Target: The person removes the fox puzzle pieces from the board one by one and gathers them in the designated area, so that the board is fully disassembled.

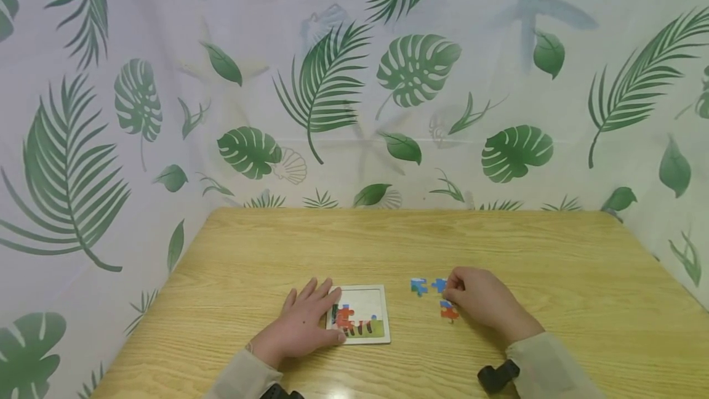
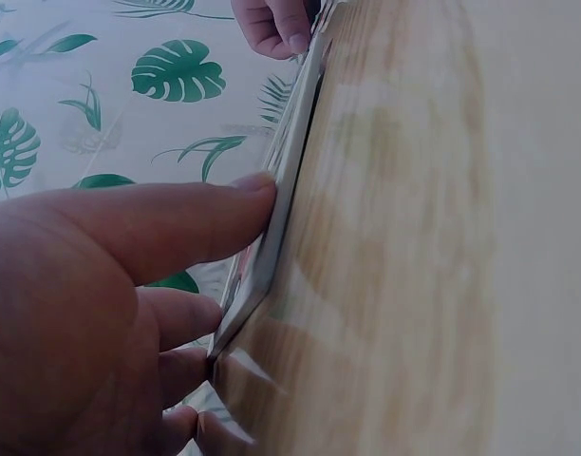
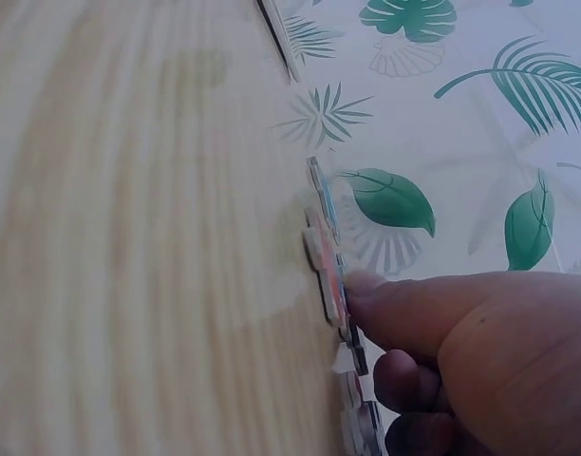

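Note:
A white-rimmed puzzle tray (image 1: 387, 319) lies on the table, partly filled with pieces of a striped picture along its near and left sides. My left hand (image 1: 303, 324) rests at its left side, fingers spread. The left thumb (image 2: 224, 214) lies on the tray's rim. To the tray's right, my right hand (image 1: 484, 297) is down among loose puzzle pieces, fingers bent and thumb close to the index finger. A blue piece (image 1: 439, 285) and a red-and-blue piece (image 1: 448, 311) show beside its fingertips. The right thumb tip (image 3: 365, 285) meets a reddish piece (image 3: 330, 280); I cannot tell whether it is pinched.
Another blue puzzle piece (image 1: 418, 286) lies between the tray and the right hand. The wooden table (image 1: 266, 245) reaches back to a white curtain (image 1: 343, 183) printed with green leaves, which also hangs along both sides.

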`<state>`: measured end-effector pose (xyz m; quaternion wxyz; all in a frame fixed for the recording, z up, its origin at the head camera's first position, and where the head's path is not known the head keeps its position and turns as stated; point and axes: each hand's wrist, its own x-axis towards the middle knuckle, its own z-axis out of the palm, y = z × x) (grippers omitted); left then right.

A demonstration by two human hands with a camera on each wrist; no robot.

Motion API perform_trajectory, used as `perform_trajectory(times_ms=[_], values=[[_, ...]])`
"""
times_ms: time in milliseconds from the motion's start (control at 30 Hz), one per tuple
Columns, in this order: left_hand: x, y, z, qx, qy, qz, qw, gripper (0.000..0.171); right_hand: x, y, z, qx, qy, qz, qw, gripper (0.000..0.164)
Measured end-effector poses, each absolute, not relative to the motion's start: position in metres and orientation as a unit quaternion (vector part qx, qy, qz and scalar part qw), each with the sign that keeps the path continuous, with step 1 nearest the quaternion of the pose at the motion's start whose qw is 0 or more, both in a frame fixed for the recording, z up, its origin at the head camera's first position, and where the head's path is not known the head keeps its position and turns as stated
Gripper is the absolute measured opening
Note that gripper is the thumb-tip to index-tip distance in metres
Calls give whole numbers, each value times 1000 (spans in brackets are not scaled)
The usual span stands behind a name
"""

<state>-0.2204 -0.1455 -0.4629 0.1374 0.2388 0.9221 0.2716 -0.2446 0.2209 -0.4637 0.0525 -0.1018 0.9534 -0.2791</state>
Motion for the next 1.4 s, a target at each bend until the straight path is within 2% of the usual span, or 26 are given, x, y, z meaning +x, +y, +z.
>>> perform_trajectory(times_ms=[533, 767, 1133, 1400], values=[[-219, -145, -460, 238, 923, 268, 138, 85, -243, 219, -459, -117, 945, -304, 44, 18], [-219, -145, -460, 239, 924, 267, 138, 85, -238, 202, -454, -120, 922, -362, 65, 13], [-220, -145, -462, 236, 920, 279, 141, 82, -239, 167, -449, -157, 935, -317, 22, 10], [-220, -145, -462, 240, 920, 279, 138, 80, -242, 141, -451, -163, 929, -327, 48, 4]])
